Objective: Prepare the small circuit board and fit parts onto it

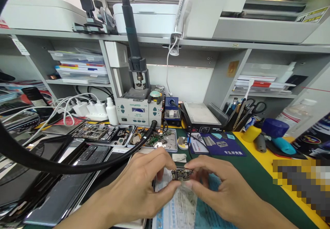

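Note:
A small black circuit board with gold and silver parts is held up between my two hands over the bench. My left hand pinches its left end between thumb and fingers. At the right end, my right hand grips it the same way, thumb below and fingertips above. Under the board lie blue and white printed sheets, partly covered by my hands. A folded white cloth or tissue is just beyond the board.
A soldering and hot-air station stands behind, its black hose looping across the left. Phones lie left. A tray of small parts, a hot plate, a blue mat and bottles line the back and right.

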A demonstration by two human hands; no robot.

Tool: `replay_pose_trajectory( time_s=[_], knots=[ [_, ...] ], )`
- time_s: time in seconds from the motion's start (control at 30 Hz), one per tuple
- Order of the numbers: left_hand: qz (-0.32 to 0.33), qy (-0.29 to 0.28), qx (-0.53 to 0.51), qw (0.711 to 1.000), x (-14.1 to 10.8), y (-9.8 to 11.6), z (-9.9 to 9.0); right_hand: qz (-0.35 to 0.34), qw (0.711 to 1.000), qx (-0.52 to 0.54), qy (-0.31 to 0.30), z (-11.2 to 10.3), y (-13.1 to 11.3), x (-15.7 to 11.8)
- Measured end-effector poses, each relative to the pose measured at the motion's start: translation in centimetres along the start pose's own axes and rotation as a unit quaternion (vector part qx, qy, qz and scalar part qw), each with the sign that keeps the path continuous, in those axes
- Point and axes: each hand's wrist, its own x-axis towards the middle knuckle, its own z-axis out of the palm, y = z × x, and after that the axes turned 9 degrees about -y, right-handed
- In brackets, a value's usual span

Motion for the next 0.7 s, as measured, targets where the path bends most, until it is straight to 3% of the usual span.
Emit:
replay_pose_trajectory(
  time_s=[0.7],
  knots=[
    [0.031,-0.011,0.062,0.998,-0.6,-1.2,0.6,-0.019,0.999,0.030,0.023,-0.2,-1.4,0.4]
  ],
)
